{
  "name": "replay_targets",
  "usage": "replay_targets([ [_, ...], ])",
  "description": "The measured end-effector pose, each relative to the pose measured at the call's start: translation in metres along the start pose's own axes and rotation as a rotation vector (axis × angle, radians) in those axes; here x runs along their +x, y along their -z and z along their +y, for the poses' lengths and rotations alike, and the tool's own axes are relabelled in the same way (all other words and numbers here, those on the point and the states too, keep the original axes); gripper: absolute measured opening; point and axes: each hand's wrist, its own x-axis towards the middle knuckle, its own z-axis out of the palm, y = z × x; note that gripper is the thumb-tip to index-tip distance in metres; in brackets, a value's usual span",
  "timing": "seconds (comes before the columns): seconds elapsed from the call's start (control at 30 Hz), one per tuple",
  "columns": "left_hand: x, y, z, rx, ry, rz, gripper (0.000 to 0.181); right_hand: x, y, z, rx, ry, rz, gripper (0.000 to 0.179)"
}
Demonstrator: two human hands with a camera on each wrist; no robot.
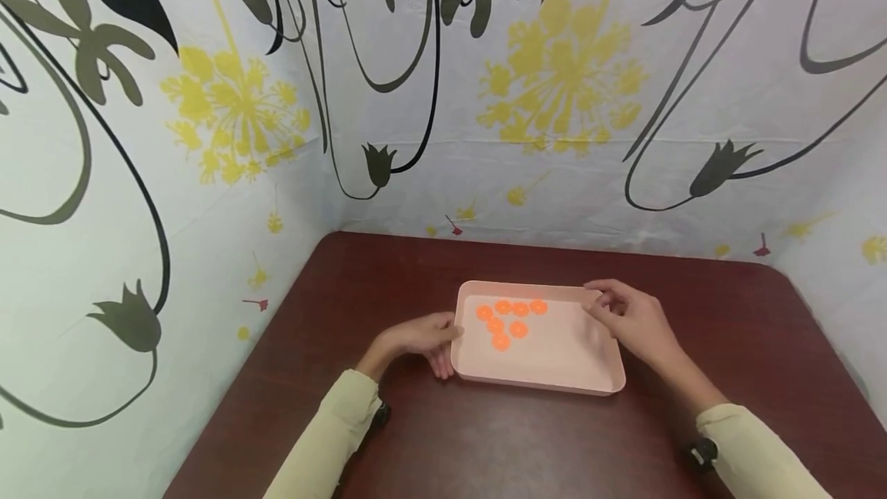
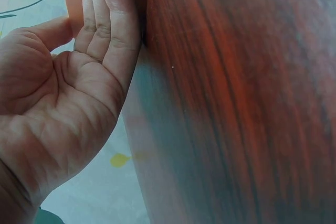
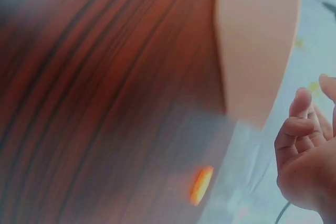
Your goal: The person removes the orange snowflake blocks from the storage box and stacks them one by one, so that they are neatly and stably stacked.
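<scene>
A shallow peach tray (image 1: 575, 349) lies on the table, and several orange slices with scalloped edges (image 1: 518, 329) are spread over its left half. At the tray's left end my left hand (image 1: 426, 337) grips the rim, thumb over the edge and fingers along the outer wall. The left wrist view shows the palm (image 2: 79, 87) and part of the tray wall. My right hand (image 1: 634, 322) is over the tray's right end, fingers bent, thumb apart from them. Nothing shows between them in the right wrist view, where the hand (image 3: 307, 150) is partly cut off.
A dark red-brown wooden table (image 1: 485, 445) carries the tray. Behind and left hangs a patterned white cloth (image 1: 416, 122). A small blurred orange patch (image 3: 202, 185) shows against the table in the right wrist view; I cannot tell what it is.
</scene>
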Motion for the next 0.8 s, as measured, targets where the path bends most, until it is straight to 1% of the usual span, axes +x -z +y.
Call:
replay_targets([
  [0.07,-0.001,0.0,-0.001,0.009,-0.007,0.011,0.026,0.002,-0.008,-0.011,0.058,-0.019,-0.05,0.034],
  [0.2,-0.001,0.0,-0.001,0.026,-0.023,0.021,0.026,0.004,-0.021,-0.027,0.196,-0.058,-0.197,0.044],
  [0.3,-0.002,-0.001,-0.001,0.036,-0.031,0.033,0.026,0.006,-0.031,-0.031,0.299,-0.072,-0.282,0.051],
  [0.4,-0.003,-0.005,-0.001,0.054,-0.036,0.045,0.026,0.007,-0.041,-0.027,0.361,-0.092,-0.319,0.054],
  [0.47,-0.003,-0.007,-0.001,0.068,-0.037,0.052,0.026,0.009,-0.046,-0.024,0.359,-0.117,-0.327,0.056],
  [0.63,-0.003,-0.007,0.001,0.098,-0.03,0.061,0.025,0.019,-0.055,-0.018,0.282,-0.186,-0.34,0.056],
  [0.7,-0.003,-0.005,0.002,0.108,-0.029,0.063,0.025,0.022,-0.058,-0.017,0.256,-0.196,-0.338,0.053],
  [0.8,-0.002,-0.005,0.002,0.11,-0.026,0.06,0.026,0.025,-0.061,-0.016,0.182,-0.176,-0.317,0.047],
])
